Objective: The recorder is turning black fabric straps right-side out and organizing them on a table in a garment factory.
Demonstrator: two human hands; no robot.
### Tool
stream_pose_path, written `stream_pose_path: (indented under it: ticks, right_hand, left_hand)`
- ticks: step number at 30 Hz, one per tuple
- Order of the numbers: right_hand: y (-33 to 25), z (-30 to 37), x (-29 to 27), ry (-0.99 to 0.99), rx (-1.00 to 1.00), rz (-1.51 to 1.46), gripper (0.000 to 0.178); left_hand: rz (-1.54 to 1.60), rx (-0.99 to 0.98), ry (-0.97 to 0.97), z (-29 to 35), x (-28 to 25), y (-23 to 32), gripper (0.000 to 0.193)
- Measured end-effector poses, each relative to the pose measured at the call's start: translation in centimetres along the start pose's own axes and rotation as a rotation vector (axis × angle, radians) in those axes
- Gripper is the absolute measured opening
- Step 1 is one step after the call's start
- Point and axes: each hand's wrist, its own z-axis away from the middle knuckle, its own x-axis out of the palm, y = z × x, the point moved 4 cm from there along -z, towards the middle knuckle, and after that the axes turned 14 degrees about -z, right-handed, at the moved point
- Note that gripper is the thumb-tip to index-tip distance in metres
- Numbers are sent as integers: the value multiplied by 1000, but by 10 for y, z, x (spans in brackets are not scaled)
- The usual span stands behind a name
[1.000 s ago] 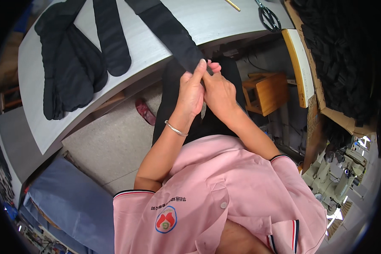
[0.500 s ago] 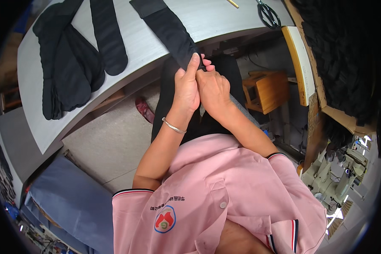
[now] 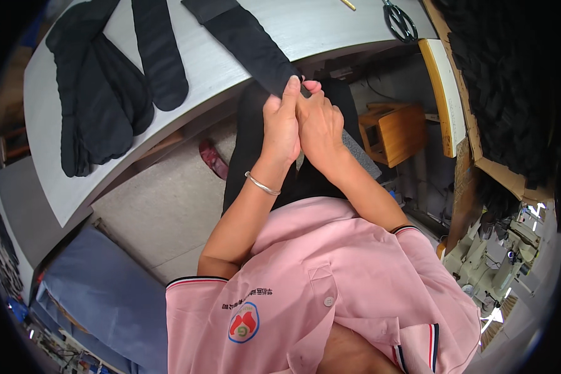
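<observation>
A long black sock (image 3: 249, 47) stretches from the table down over its near edge toward me. My left hand (image 3: 281, 128) is closed round its lower end, thumb laid along the top. Pressed against it, my right hand (image 3: 321, 121) has its fingers curled on the same end of the sock. A small dark bit shows between the fingertips, and the rest of the grip is hidden by the hands. To the left on the table lie another flat black sock (image 3: 160, 59) and a bunch of black socks (image 3: 75, 81) hanging partly over the edge.
Scissors with dark handles (image 3: 400, 23) and a thin yellow stick (image 3: 349, 4) lie at the far right of the pale table (image 3: 43, 140). A cardboard box (image 3: 508, 177) of black items stands right. Below are a wooden stool (image 3: 402, 134) and, lower left, a blue-covered stack (image 3: 100, 274).
Both hands have shifted slightly right with the sock's end, and the sock's far end has slid a little left. The right hand has turned a little, its fingers pointing more upward.
</observation>
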Motion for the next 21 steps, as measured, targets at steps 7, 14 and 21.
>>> stream_pose_path:
  ticks: [7, 14, 21]
  right_hand:
    - [6, 41, -33, -269, 37, -21, 75]
    - [-5, 5, 1, -53, 14, 81, 12]
    - [-5, 23, -32, -169, 66, -87, 29]
  left_hand:
    - [22, -69, 69, 8, -4, 8, 33]
    - [56, 20, 29, -4, -3, -1, 29]
    - [77, -55, 29, -1, -5, -5, 34]
